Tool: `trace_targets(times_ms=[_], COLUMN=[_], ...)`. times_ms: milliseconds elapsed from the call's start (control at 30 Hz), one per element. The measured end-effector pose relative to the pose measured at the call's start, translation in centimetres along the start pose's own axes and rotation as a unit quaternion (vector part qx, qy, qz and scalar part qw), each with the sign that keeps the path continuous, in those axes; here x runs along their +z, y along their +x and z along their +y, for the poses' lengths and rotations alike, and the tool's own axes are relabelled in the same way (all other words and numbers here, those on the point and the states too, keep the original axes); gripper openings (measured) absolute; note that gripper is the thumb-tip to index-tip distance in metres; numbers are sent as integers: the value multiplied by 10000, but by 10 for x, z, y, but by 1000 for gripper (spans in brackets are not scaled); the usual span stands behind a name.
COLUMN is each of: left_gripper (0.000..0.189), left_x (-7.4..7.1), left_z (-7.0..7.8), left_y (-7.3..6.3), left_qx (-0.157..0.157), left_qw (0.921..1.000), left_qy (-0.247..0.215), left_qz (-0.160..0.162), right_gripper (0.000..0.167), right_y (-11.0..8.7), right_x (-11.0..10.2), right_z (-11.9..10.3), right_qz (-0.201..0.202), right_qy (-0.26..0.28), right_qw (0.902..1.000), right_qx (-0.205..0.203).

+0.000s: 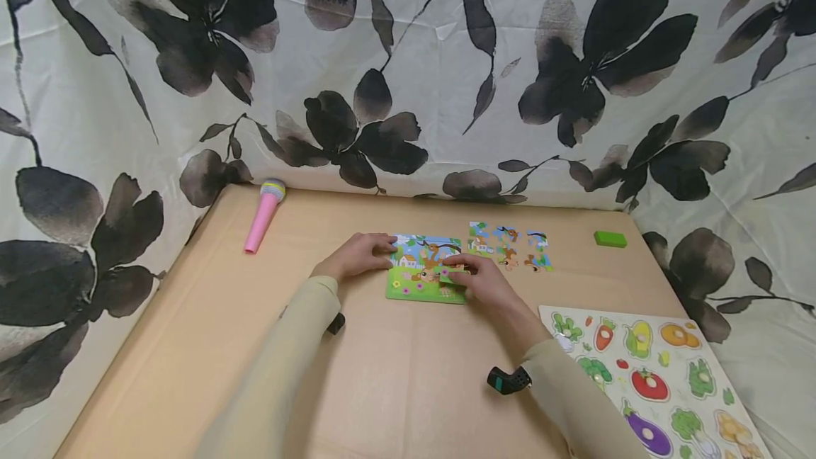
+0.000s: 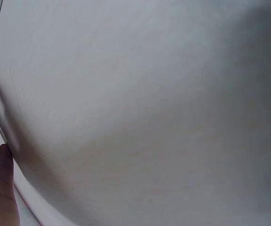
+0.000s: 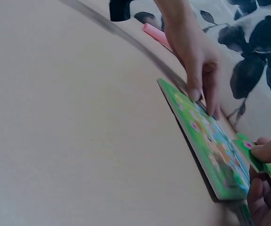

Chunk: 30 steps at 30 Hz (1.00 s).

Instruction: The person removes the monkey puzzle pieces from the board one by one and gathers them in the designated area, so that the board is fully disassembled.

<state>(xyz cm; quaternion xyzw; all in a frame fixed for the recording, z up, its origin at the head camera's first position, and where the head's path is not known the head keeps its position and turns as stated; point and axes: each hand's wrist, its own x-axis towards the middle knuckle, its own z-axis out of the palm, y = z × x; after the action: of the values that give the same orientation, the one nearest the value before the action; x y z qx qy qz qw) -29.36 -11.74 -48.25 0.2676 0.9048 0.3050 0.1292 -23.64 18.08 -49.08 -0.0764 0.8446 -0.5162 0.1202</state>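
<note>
A flat jigsaw puzzle board (image 1: 414, 291) with a green border and a farm picture lies on the table. My left hand (image 1: 362, 255) rests at the board's upper left edge, fingertips on it, as the right wrist view also shows. Between thumb and fingers my right hand (image 1: 487, 280) pinches a green puzzle piece (image 3: 246, 147) with a pink flower, raised over the board's right side. Beyond the board lie several loose puzzle pieces (image 1: 508, 234) in blue, brown and green. In the left wrist view only the fingers (image 2: 4, 162) of the left hand show at the edge.
A pink toy microphone (image 1: 260, 222) lies at the table's back left. Toward the back right is a small green block (image 1: 610, 239). A large board of vegetable pictures (image 1: 649, 346) lies at the right, partly under the right forearm. Floral cloth (image 1: 459, 83) hangs behind the table.
</note>
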Motion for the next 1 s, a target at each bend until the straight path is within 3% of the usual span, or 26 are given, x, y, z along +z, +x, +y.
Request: trace_targets(times_ms=[267, 600, 767, 1000], left_gripper=[42, 42, 41, 41], left_x=[0, 0, -1, -1], left_z=[2, 3, 2, 2], left_y=[0, 1, -2, -2], left_qx=[-18, 30, 131, 159], left_qw=[10000, 10000, 9999, 9998], left_qy=[18, 86, 12, 59], left_qz=[-50, -33, 0, 45], right_gripper=[30, 30, 30, 27], right_y=[-18, -43, -47, -43], right_x=[-36, -80, -87, -82], right_z=[13, 28, 33, 37], right_qz=[165, 69, 94, 465], right_qy=[130, -487, -731, -1040], right_qw=[9990, 9972, 9954, 9916], right_qx=[386, 557, 616, 616])
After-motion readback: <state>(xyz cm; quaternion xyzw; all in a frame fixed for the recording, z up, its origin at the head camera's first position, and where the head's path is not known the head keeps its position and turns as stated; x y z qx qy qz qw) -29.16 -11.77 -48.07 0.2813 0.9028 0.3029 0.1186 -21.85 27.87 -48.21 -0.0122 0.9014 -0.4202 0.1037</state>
